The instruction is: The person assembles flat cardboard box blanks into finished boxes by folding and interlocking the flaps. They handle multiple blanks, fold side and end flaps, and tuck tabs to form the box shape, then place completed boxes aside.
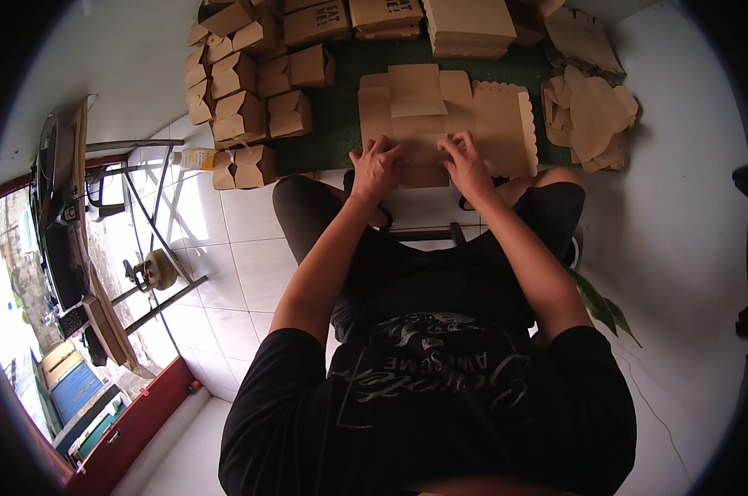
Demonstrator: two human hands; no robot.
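Observation:
A flat brown cardboard box blank (498, 124) lies in front of me on a green surface, its right edge scalloped. One of its flaps (417, 89) stands partly raised toward the far side. My left hand (378, 169) grips the near part of the blank with bent fingers, left of a middle panel. On the other side of that panel, my right hand (466, 168) has its fingers curled down onto the cardboard. The undersides of both hands' fingertips are hidden.
Folded small boxes (240, 116) are stacked at the far left beside a bottle (196, 159) of yellow liquid. Flat cardboard stacks (471, 25) stand at the back. Loose cut blanks (593, 116) pile up at the right. A metal-framed rack (155, 223) stands left.

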